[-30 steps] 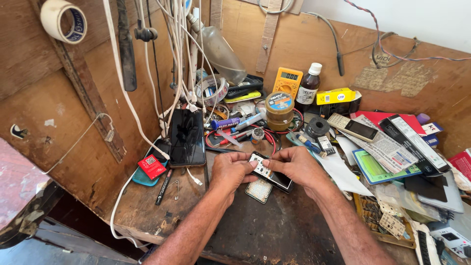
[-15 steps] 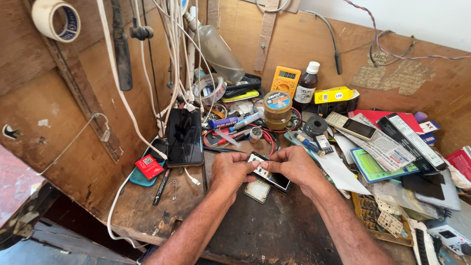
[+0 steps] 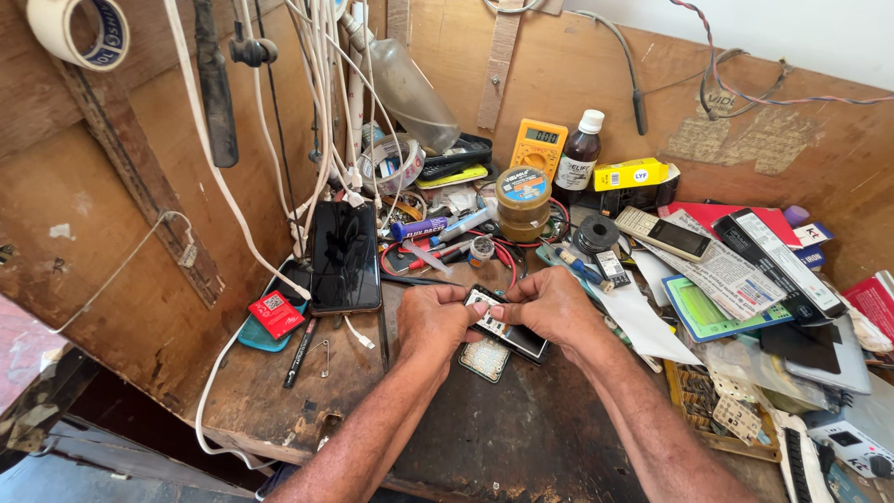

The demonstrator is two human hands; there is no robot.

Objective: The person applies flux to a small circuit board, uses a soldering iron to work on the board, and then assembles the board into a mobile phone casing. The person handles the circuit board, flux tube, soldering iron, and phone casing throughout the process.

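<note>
Both hands, L (image 3: 430,321) & R (image 3: 549,307), grip small phone (image 3: 507,331) over workbench (image 3: 521,438).

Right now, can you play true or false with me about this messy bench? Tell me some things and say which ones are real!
1. Both hands hold a small phone. True: the left hand and right hand grip it together.
2. The yellow meter lies on the floor. False: it leans against the back wall.
3. A black phone leans at the left, screen dark. True.
4. The tape roll sits between the hands. False: it hangs top left on the wall.
5. A dark bottle with a white cap stands beside the meter. True.
</note>
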